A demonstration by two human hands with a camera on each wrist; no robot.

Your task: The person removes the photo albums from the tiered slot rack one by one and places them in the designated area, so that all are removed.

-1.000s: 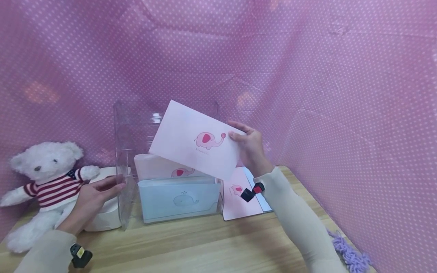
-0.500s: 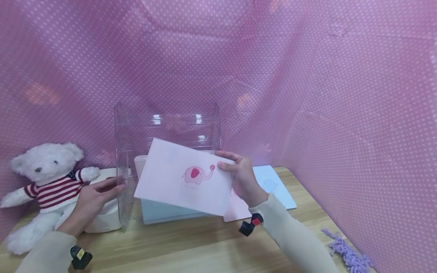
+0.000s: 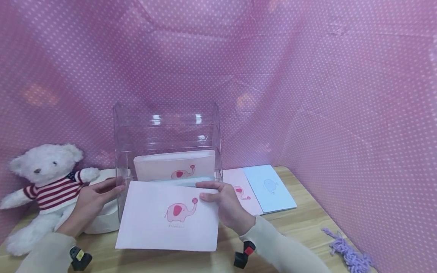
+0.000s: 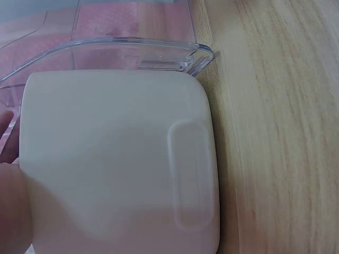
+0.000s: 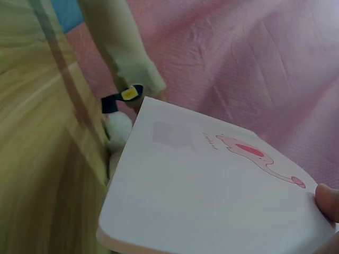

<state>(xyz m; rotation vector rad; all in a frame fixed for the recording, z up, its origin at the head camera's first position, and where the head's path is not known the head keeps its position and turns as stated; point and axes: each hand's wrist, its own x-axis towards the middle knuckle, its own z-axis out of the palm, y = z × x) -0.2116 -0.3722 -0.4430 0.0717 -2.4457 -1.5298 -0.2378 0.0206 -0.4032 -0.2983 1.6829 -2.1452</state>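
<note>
My right hand (image 3: 232,206) pinches a pink notebook (image 3: 146,220) by its right edge, thumb on the front cover. A pink elephant is printed on that cover. The notebook is held in front of a clear plastic rack (image 3: 120,155), hiding its lower part. In the right wrist view the notebook's cover (image 5: 175,196) tilts away and only the thumb shows. My left hand (image 3: 92,203) grips the rack's left side wall. Inside the rack stand another pink elephant notebook (image 3: 153,167) and, before it, a light blue one (image 3: 177,182), mostly hidden.
A cream lidded box (image 4: 116,153) sits against the rack's left side. Left of it is a white teddy bear (image 3: 51,191) in a striped shirt. Pink (image 3: 240,182) and blue (image 3: 271,187) notebooks lie right of the rack. Purple yarn (image 3: 351,252) lies near the right edge.
My right hand has brought the pink notebook down and toward me from above the rack, levelling it. My left hand stays on the rack's side wall.
</note>
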